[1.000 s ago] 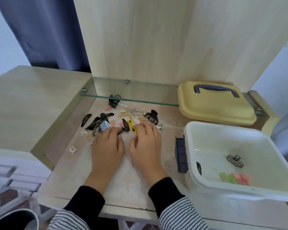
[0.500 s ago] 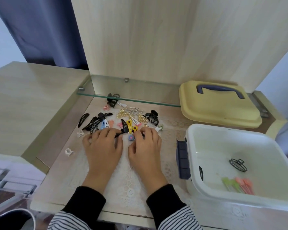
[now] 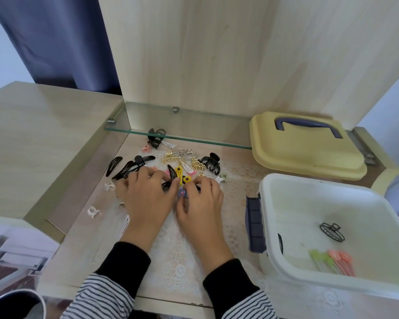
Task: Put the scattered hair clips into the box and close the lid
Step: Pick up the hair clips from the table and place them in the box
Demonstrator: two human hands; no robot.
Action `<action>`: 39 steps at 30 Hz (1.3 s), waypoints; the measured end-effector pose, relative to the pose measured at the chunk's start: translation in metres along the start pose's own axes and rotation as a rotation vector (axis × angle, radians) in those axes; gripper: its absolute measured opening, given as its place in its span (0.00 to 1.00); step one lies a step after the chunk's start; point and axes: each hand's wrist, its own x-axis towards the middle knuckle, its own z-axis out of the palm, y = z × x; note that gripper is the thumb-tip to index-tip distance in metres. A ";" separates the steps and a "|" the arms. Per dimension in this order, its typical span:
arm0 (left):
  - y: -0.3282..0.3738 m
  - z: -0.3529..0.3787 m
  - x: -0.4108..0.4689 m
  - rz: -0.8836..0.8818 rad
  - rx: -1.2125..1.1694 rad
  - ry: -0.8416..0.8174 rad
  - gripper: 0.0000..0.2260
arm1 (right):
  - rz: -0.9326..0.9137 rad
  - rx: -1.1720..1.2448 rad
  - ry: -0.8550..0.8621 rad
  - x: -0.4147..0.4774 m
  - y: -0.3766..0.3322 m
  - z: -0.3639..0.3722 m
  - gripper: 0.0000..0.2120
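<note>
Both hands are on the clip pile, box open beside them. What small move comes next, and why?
Likely gather the clips under the left hand and right hand and carry them to the white box: both hands lie on the pile, few clips are boxed, and the yellow lid is off.

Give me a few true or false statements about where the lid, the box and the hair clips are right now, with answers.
The yellow lid sits closed on the white box. False: it lies behind the box, which is open.
A black claw clip lies inside the box. True.
The green and orange clips lie on the glass shelf. False: they are in the box.
The left hand and right hand are both at the scattered clips. True.
</note>
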 end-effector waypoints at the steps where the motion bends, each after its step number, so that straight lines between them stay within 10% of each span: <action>1: 0.001 0.000 0.001 -0.002 -0.011 -0.012 0.12 | -0.003 -0.001 0.000 0.000 -0.001 0.000 0.07; 39: 0.050 -0.149 0.030 -0.223 -1.319 -0.234 0.04 | 0.051 0.425 -0.246 0.045 -0.028 -0.129 0.04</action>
